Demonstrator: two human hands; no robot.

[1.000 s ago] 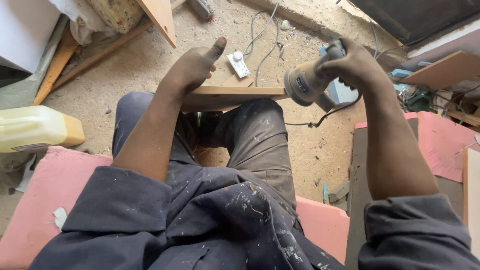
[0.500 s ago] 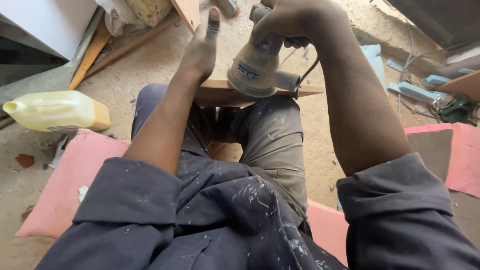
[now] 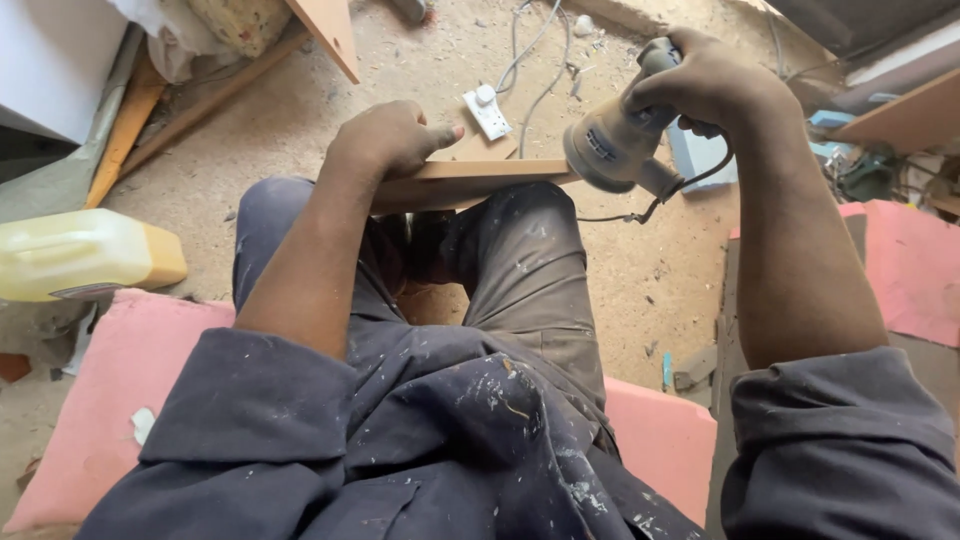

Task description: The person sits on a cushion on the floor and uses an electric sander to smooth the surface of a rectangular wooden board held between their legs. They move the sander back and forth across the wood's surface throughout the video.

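Seated, flat light-brown wooden board [image 3: 480, 178] lying across my knees, one long edge facing me. My left hand [image 3: 385, 140] is curled down on the board's left part, thumb stretched out flat along the top face, pressing it onto my legs. My right hand [image 3: 705, 80] is wrapped tight round the top of a dusty tan round-bodied electric sander [image 3: 610, 145]. Sander is tilted, its round pad turned toward the board's right end; pad edge sits at that end, can't tell if it's actually touching. Black power cord [image 3: 650, 205] leaves the sander's underside and loops down just right of my right knee.

Legs are in dark blue paint-spattered work trousers [image 3: 520, 290], same cloth on my sleeves.

Around me:
- pale pink foam cushion [image 3: 120, 370] under me on the left, more pink at right
- translucent yellowish plastic jerrycan [image 3: 80, 255] lying on its side, just beyond the cushion's left corner
- white plug socket block [image 3: 487, 110] on the sawdust-covered floor [image 3: 300, 130] just past the board, grey cables running off up the frame
- long wooden offcuts [image 3: 200, 100] leaning at top left, well apart from the board
- flat wooden panel [image 3: 905, 115] at far right, with small blue and green bits beside it, too small to identify
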